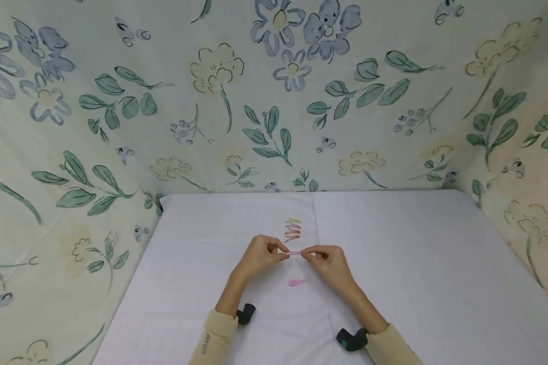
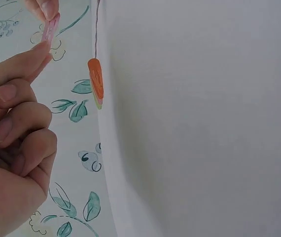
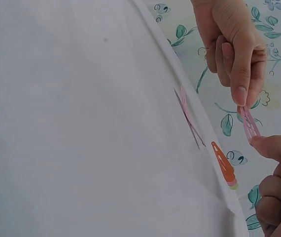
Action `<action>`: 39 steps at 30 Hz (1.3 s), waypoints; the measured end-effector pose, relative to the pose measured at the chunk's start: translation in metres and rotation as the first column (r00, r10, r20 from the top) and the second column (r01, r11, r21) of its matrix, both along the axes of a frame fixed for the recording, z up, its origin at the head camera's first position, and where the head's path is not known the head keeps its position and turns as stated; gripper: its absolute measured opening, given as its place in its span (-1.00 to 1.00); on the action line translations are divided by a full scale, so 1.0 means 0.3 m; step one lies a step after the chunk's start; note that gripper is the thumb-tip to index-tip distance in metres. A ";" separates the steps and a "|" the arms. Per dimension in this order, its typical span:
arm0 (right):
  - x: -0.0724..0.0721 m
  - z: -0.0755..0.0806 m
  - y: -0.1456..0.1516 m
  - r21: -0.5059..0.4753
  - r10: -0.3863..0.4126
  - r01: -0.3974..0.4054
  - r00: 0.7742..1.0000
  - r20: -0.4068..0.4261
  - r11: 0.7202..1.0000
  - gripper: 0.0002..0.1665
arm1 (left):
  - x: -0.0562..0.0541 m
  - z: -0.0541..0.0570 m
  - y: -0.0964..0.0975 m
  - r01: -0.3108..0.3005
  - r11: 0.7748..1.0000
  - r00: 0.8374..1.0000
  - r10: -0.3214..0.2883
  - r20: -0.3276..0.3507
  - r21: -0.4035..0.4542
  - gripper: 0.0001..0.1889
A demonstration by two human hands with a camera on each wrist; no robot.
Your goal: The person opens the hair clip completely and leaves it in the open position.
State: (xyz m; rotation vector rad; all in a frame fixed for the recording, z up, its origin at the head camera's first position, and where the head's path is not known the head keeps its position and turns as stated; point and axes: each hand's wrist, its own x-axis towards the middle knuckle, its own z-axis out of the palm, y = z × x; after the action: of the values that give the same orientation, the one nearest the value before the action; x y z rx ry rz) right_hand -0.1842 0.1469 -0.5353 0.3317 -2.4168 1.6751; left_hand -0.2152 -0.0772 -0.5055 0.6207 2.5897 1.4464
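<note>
A pink snap hair clip (image 1: 294, 253) is stretched between my two hands over the white table. My left hand (image 1: 261, 255) pinches one end of it between thumb and forefinger, with its other fingers curled in. At the opposite end, the thumb and forefinger of my right hand (image 1: 330, 261) pinch the clip. A second pink hair clip (image 1: 297, 282) lies on the cloth nearer to me; its parts stand spread apart in the right wrist view. Beyond the hands, several hair clips (image 1: 293, 232) in green, pink and orange lie in a column, the orange clip (image 3: 223, 163) nearest.
White cloth (image 1: 392, 263) covers the table, with a crease running through the middle. Floral fabric (image 1: 265, 126) hangs behind the table and at both sides. A black wrist camera (image 1: 246, 314) sits by the left sleeve, and another black camera (image 1: 352, 339) by the right.
</note>
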 end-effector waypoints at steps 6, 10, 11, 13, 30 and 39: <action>-0.063 -0.013 -0.004 0.070 -0.015 0.010 0.998 0.068 0.997 -0.96 | -0.048 0.001 0.009 -0.015 0.983 1.000 0.012 -0.016 -0.185 -0.94; -0.102 -0.023 -0.011 0.112 -0.018 0.006 0.994 0.105 0.994 -0.96 | -0.087 -0.007 0.022 -0.029 0.947 0.999 0.014 -0.051 -0.321 -0.92; -0.110 -0.026 -0.011 0.119 -0.018 0.005 0.994 0.108 0.993 -0.96 | -0.096 -0.010 0.025 -0.029 0.938 0.998 0.011 -0.054 -0.346 -0.91; -0.126 -0.027 -0.014 0.135 -0.023 0.008 0.993 0.113 0.991 -0.96 | -0.116 -0.011 0.031 -0.025 0.922 0.998 0.000 -0.065 -0.385 -0.90; -0.171 -0.023 -0.030 0.192 -0.075 0.052 0.991 0.111 0.980 -0.90 | -0.176 0.024 0.029 -0.018 0.875 1.000 0.009 -0.021 -0.484 -0.87; -0.126 0.003 -0.002 0.163 -0.093 0.061 0.977 0.193 0.985 -0.87 | -0.093 0.056 -0.012 0.056 0.907 0.996 -0.020 0.090 -0.418 -0.93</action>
State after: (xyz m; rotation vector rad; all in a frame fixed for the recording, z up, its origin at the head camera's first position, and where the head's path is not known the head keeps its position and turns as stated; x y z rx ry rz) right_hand -0.2221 0.1462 -0.5343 0.0912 -2.6771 1.5577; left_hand -0.2430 -0.0806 -0.4886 0.5313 2.6778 0.8327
